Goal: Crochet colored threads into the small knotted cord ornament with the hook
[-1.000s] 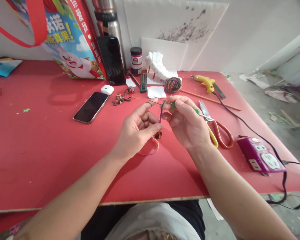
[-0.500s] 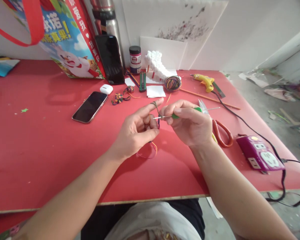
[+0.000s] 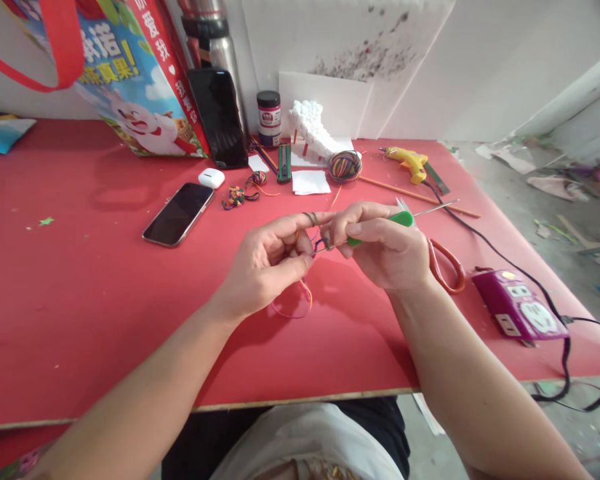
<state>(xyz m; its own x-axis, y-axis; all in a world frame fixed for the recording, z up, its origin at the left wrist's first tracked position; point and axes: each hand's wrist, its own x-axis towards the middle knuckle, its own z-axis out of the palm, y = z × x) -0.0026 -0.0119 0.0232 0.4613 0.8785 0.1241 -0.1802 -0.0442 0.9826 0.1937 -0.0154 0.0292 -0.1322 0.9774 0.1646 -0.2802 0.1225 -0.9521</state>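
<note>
My right hand [image 3: 387,247] grips a crochet hook [image 3: 403,219] by its green handle, with one thin metal end pointing back to the right. The other metal end reaches the fingertips of my left hand [image 3: 265,260]. There my left thumb and fingers pinch a strand of multicoloured yarn [image 3: 307,291], which is wound round the left index finger. A small dark loop sits on the hook between the hands. Below the left thumb an orange and pink tail of yarn curves down. The exact stitch is too small to make out.
Scissors [image 3: 447,267] lie beside my right hand, near a purple power strip [image 3: 520,303] with black cables. Behind are a yellow glue gun [image 3: 407,163], a yarn ball [image 3: 345,166], a utility knife [image 3: 284,164] and white cards [image 3: 311,182]. A phone [image 3: 179,215] lies at left.
The hook's working end has dipped toward the left thumb and its rear end has risen. My left index finger has lowered, its tip now meeting the right fingers.
</note>
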